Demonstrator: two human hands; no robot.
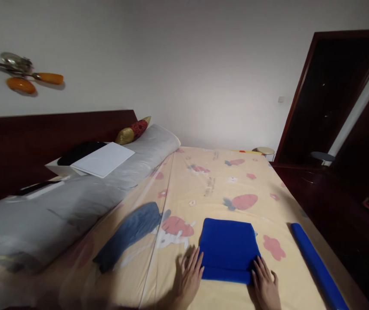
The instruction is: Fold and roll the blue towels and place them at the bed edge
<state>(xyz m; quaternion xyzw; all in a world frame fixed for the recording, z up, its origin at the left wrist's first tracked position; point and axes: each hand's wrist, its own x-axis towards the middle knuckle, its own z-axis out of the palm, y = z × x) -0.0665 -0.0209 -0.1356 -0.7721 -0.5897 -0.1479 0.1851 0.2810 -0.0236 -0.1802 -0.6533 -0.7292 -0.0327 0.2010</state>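
Blue folded cloth [227, 245] lies on the carrot-print bedsheet [268, 215], its lower right corner partly hidden by the right hand [266, 280], whose thumb is out of sight, so I cannot tell whether it pinches the fabric, while the left hand [191, 271] rests at the left edge, fingers slightly apart. The lower border cuts off the near end of a blue roll [316, 262], and the lower left corner blurs. Open sheet spreads past the cloth's far edge, and out to the roll and to a grey-blue bundle [132, 232].
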